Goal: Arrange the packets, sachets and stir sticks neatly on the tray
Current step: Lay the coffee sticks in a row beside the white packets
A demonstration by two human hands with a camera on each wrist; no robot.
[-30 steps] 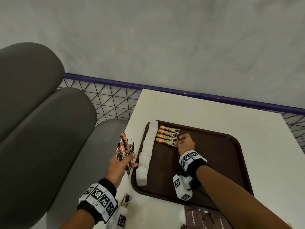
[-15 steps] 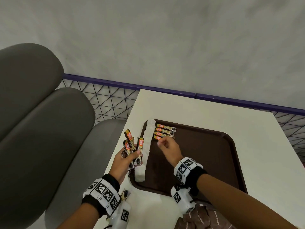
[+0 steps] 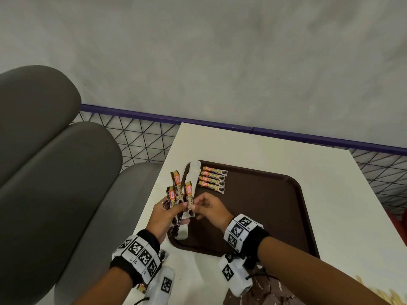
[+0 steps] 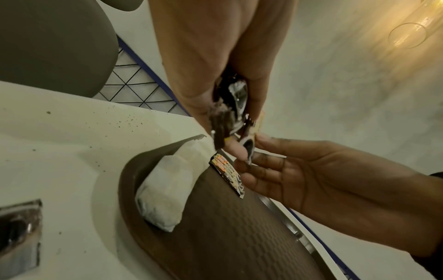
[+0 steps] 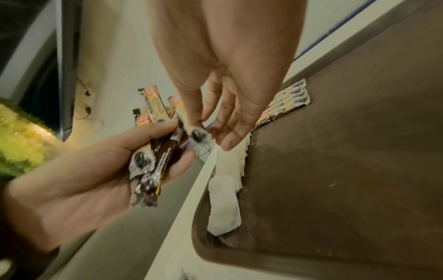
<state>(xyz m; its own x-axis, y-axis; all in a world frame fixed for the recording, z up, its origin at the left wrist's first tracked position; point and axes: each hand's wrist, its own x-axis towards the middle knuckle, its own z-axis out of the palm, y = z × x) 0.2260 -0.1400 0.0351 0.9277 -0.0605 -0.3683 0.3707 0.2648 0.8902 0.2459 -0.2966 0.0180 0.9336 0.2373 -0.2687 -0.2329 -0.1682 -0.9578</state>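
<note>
Head view first: we hold a fan of coffee sachets (image 3: 178,195) in our left hand (image 3: 164,219), fingers and thumb curled round their lower ends, just off the left rim of the brown tray (image 3: 295,208). Our right hand (image 3: 209,208) pinches the bottom end of the rightmost sachet (image 3: 189,198) in that fan between thumb and fingertips. How many sachets the left palm hides we cannot tell. Four more sachets (image 3: 213,178) lie in a neat stack of rows on the tray's far left corner, beside a column of white packets (image 3: 192,179) along the left rim, partly covered by our hands. We can read "GRANULES" on the wrappers; the orange brand patch is too small to make out. Brown packets (image 3: 264,291) sit cut off at the bottom edge on the white table (image 3: 264,150).
</note>
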